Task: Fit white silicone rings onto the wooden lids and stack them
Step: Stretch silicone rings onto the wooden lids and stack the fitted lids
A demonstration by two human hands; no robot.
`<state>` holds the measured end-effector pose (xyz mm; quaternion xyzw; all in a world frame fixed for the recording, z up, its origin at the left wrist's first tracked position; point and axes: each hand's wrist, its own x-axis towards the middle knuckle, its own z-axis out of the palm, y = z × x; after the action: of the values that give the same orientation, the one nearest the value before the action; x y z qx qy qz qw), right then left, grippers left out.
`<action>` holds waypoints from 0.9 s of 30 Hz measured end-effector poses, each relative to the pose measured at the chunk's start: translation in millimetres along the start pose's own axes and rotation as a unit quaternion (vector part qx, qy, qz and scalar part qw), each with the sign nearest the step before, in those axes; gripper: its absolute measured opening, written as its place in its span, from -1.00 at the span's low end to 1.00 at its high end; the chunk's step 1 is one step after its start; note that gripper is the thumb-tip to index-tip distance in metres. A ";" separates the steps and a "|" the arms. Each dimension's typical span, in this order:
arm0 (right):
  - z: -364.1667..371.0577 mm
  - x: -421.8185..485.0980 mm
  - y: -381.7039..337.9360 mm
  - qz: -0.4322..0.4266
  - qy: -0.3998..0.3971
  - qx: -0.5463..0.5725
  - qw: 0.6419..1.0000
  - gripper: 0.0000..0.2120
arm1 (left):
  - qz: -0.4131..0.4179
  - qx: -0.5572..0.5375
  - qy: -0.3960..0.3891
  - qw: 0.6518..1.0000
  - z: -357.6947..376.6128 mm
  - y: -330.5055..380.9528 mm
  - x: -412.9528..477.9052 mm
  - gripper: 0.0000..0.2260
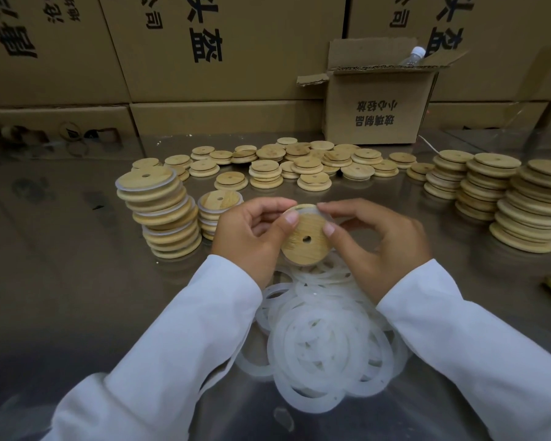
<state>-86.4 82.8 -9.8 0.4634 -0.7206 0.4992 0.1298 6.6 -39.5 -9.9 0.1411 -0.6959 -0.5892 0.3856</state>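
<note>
**Ring going onto a lid, cartons stacked behind**

I could read the most on the small open carton (pixel 376 116) standing well beyond the held lid (pixel 306 246). Its black print was upside down and said 玻璃制品 and 小心轻放. A capped clear bottle (pixel 414 55) poked out of its top. The big cartons (pixel 220 43) walling the back carried large black Chinese characters, cropped and turned. I made out 公司 on two of them and could not vouch for the rest.

Both hands, in white sleeves, had the lid tilted up, its small hole showing. The left hand (pixel 252 237) had its grip closed on the lid's left edge, thumb pressed flat on the wood and fingers curled behind. The right hand (pixel 372 240) pinched the upper right rim, thumb on the face and fingertips on a translucent white ring (pixel 323 214) lying along that rim. I could not tell how far round the ring was seated.

Just below the lid, a loose pile of silicone rings (pixel 318 338) lay on the shiny worktop (pixel 77 281). To the lid's left stood a tall leaning stack of ringed lids (pixel 163 211) and a shorter one (pixel 217 208) beside it. Behind the lid were low piles of bare lids (pixel 299 167), and to its right were taller bare stacks (pixel 528 211).
</note>
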 end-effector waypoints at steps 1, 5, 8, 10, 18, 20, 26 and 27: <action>0.0 -0.3 -0.4 -0.003 0.003 -0.002 1.000 -0.80 | 0.005 0.006 0.000 1.000 0.0 0.1 -0.5 -0.83; 1.4 -0.8 -1.3 -0.001 -0.010 -0.031 0.999 -0.84 | 0.024 0.038 -0.004 0.999 1.2 -0.1 -2.2 -0.80; 2.7 -0.6 -2.3 0.013 -0.013 -0.030 0.999 -0.83 | 0.039 0.058 -0.003 0.998 2.4 -0.2 -3.4 -0.79; 2.9 -0.8 -3.4 0.017 -0.012 -0.017 1.000 -0.80 | 0.044 0.063 0.001 0.997 2.7 -0.4 -3.7 -0.79; 4.3 0.2 -6.9 0.081 -0.049 0.079 0.992 -0.70 | 0.067 0.109 0.005 0.992 2.2 -2.1 -3.9 -0.78; 3.0 2.8 -7.1 0.112 -0.071 0.113 0.985 -0.72 | 0.068 0.114 0.004 0.991 1.4 -3.1 -3.4 -0.78; -3.4 9.5 -0.3 0.202 -0.017 0.162 0.966 -0.77 | 0.005 0.031 0.024 0.999 -0.6 -5.4 0.0 -0.84; -3.3 9.9 1.8 0.220 -0.003 0.159 0.962 -0.78 | -0.022 0.006 0.033 0.999 -1.6 -7.1 1.6 -0.85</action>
<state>-94.1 80.3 -2.9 0.3097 -0.7163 0.6222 -0.0613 4.8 -43.6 -15.8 0.1780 -0.6832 -0.5883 0.3942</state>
